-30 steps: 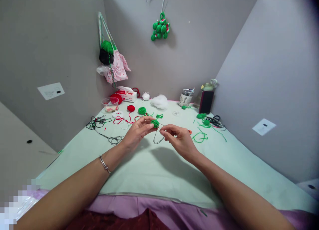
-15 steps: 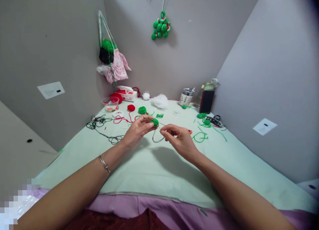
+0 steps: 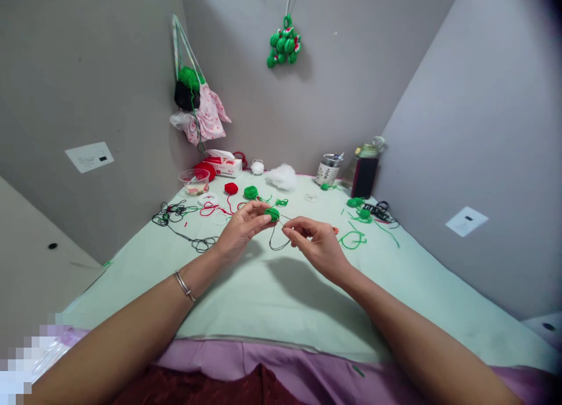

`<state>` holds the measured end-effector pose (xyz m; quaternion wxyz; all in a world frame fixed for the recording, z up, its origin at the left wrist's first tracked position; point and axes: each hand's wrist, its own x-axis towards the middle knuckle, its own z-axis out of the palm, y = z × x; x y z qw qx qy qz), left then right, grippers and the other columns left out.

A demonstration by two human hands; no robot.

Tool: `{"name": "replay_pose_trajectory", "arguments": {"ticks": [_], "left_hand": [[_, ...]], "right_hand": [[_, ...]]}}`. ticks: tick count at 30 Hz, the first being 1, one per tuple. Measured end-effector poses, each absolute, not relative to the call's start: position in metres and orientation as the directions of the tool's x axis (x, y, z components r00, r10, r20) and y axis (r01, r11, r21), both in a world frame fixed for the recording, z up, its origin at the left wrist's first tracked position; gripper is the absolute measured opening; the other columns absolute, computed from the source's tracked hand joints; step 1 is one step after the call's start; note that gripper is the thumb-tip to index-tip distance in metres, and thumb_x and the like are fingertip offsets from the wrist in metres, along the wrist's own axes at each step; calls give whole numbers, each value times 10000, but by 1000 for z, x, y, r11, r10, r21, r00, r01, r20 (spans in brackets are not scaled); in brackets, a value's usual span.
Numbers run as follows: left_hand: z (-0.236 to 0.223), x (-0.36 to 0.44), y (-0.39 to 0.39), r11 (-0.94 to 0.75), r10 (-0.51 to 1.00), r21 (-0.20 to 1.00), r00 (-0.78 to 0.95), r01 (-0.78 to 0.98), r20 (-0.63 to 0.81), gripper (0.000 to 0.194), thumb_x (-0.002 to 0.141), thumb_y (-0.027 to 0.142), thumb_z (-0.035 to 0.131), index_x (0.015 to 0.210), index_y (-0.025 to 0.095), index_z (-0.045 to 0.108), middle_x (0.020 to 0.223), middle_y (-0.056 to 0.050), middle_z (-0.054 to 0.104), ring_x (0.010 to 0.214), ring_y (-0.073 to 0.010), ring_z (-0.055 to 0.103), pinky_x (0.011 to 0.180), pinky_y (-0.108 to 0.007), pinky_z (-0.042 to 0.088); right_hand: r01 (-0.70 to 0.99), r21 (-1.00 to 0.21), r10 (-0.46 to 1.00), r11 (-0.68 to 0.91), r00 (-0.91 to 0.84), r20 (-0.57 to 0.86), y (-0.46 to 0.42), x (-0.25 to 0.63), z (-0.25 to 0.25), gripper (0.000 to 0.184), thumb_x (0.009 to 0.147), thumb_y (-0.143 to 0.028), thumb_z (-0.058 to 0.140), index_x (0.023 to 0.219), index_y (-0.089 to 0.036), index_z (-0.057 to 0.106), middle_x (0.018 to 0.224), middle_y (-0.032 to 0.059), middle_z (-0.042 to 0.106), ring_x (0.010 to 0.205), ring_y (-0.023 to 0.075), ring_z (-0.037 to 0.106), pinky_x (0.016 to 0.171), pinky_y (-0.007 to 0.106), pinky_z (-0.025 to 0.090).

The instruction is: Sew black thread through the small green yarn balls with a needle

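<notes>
Green yarn piece (image 3: 273, 214): held up above the worktop (image 3: 246, 311), approx. mid-view, btwn the two hands; partly hidden by fingers.
L hand (image 3: 246, 225): fingers clamped on the piece, thumb on the near side.
R hand (image 3: 317, 241): fingers together, pinching a thin item (image 3: 284, 224) just beside the piece; needle or thread, too small to tell.
Dark thread (image 3: 277, 249): hangs in a loop below, btwn both hands.
Turn of the piece: vs. a moment ago, it seems slightly turned, while both hands keep nearly the same place & grip. Prob. this means only a small adjustment, and the thread work is at the same stage.
Green ball (image 3: 250, 192) & red ball (image 3: 230, 188): on the worktop, beyond L hand, apart from each other.
White stuffing (image 3: 281, 177): farther back.
Black tangle (image 3: 169, 213): on the worktop, left of L hand.
Green yarn loop (image 3: 352, 242): right of R hand.
</notes>
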<state>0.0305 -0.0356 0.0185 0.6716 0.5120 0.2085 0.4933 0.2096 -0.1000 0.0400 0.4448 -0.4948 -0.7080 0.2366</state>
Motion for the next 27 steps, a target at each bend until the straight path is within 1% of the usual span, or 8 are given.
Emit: {"name": "replay_pose_trajectory", "arguments": {"ticks": [11,17,23,27], "left_hand": [[18,30,-36,-22,880,900,419,-436,225,252,760,239,766,970,186,638,957,-20,641,960,-157,600,1016,-397,447],[19,30,-37,-79,882,912,397,-402,252,281,734,229,784,960,194,622,989,-32,674,992,-180,611,984,-376,428],[15,30,-34,-100,868,904,408,-415,283,281,733,215,787,942,195,601,1043,-36,689,1060,-187,615,1006,-372,415],[16,31,-36,-62,865,900,427,-432,265,266,741,203,778,925,188,587,1033,-29,694,1055,-172,619,1022,-374,419]], "right_hand": [[479,-792,920,379,-98,380,-99,210,38,178,880,-308,591,822,-166,680,564,-16,537,548,115,492,517,241,336],[478,-803,931,355,-99,352,-100,210,40,179,876,-306,586,815,-166,679,551,-19,539,521,108,468,499,235,325],[427,-838,938,340,-90,335,-100,208,37,182,882,-318,581,813,-168,657,563,-21,553,525,107,479,503,228,356],[389,-854,937,345,-95,335,-100,207,36,181,891,-324,581,830,-170,651,581,-22,553,546,109,496,519,226,376]]}}
